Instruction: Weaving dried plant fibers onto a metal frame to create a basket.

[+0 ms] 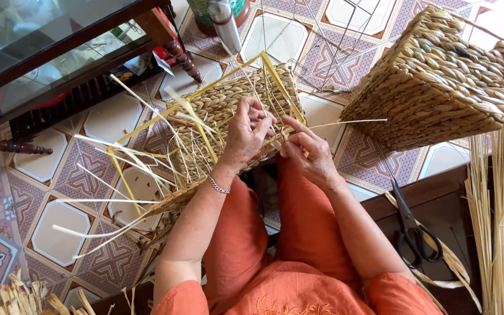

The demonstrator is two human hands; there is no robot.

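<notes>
Orange-clad knees [298, 216] prop a half-woven straw basket [228, 108] on its yellow wire frame, where the left hand [246, 135] clamps its grip on the woven edge and the right hand [309, 154] pinches a thin straw strand [351, 122], black scissors [412, 227] lying beside the right forearm.

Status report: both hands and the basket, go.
Left hand grip closed on straw strands at the half-woven basket. Right hand pinching a straw strand. Loose straw ends stick out around the weave; scissors lie to the right.
</notes>
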